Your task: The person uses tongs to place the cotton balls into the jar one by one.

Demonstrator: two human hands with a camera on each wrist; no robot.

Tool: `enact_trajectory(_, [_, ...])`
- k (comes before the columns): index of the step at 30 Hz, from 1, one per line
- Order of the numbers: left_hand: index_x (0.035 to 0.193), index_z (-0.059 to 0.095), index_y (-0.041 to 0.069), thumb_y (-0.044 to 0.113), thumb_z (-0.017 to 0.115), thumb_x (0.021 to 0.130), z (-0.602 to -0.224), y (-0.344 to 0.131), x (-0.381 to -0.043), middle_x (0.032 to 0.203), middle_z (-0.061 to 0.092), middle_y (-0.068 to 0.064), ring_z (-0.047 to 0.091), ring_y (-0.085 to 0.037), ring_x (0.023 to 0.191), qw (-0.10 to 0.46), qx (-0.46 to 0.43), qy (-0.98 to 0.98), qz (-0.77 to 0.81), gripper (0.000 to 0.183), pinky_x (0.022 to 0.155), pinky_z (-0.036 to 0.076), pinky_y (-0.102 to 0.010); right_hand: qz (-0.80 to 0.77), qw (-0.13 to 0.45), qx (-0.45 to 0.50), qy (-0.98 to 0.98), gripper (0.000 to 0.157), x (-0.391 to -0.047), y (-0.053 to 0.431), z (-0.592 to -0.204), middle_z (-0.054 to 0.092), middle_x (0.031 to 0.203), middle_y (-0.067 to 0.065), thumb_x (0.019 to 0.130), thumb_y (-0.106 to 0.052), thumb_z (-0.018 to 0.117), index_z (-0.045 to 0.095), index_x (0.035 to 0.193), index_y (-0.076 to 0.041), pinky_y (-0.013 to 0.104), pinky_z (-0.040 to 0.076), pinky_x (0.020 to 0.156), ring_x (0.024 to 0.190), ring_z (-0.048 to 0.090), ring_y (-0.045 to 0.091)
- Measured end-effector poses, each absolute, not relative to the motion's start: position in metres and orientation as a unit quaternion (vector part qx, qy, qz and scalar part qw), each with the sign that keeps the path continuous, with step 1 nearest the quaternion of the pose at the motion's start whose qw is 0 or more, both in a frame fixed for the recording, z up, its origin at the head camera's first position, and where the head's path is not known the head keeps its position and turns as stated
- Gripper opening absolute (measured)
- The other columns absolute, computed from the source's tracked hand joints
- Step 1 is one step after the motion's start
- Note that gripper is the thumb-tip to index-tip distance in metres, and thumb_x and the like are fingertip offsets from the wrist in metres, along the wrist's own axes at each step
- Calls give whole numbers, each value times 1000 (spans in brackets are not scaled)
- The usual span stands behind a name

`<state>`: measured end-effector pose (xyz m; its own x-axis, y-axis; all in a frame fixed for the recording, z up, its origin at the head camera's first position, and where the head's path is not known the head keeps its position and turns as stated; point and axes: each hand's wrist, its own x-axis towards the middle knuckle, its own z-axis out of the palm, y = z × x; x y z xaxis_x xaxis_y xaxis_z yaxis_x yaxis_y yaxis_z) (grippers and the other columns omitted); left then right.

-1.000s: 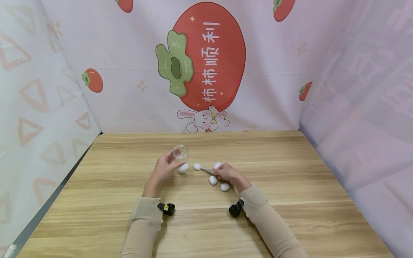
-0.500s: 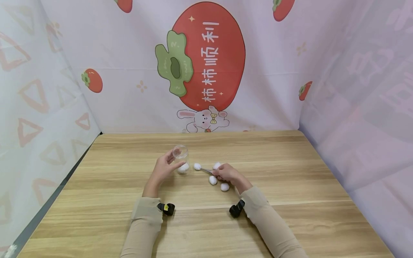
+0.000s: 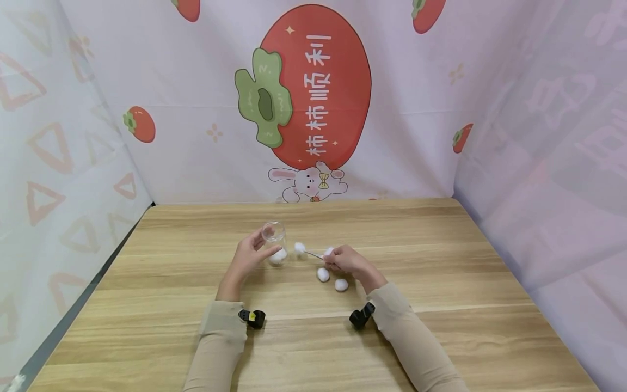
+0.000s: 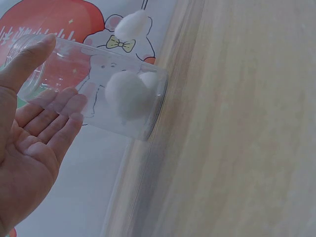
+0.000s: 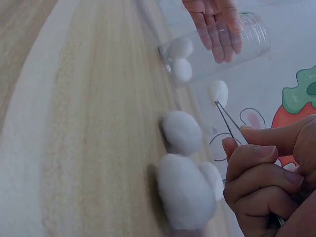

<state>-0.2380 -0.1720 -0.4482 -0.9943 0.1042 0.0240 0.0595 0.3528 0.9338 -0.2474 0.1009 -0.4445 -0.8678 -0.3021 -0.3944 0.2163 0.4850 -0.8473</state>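
My left hand [image 3: 251, 256] holds a clear, open-topped jar [image 3: 275, 239] upright on the table, thumb on one side and fingers on the other. Two white cotton balls [image 5: 181, 59] show at the bottom of the jar in the right wrist view. With my right hand [image 3: 346, 260] I pinch metal tweezers [image 5: 228, 121], whose tips grip another cotton ball [image 3: 300, 247]. This ball hangs above the tabletop, just right of the jar and below its rim level. Close by my right hand lie loose cotton balls [image 3: 323, 274], one of them partly hidden behind the fingers.
The wooden table [image 3: 303, 348] runs back to a white cloth backdrop [image 3: 406, 152] printed with persimmons and a rabbit. Similar cloth hangs at both sides. A second loose cotton ball [image 3: 341, 285] lies nearest my right wrist. Each wrist carries a small black camera [image 3: 360, 317].
The tweezers and the cotton ball in their tips have risen off the table. My right hand has lifted slightly with them. My left hand and the jar stay in place.
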Motion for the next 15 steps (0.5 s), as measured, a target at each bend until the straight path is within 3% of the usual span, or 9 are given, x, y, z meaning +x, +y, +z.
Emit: enact_trajectory(15, [148, 36, 5, 24, 75, 85, -447, -172, -238, 151, 42, -20, 41, -34, 141, 23, 42, 823, 566, 77, 120, 37, -39, -497, 237, -49, 833, 30, -246, 106, -427, 41, 58, -3, 97, -16, 51, 62, 97, 12, 17, 25, 52, 54, 31, 7])
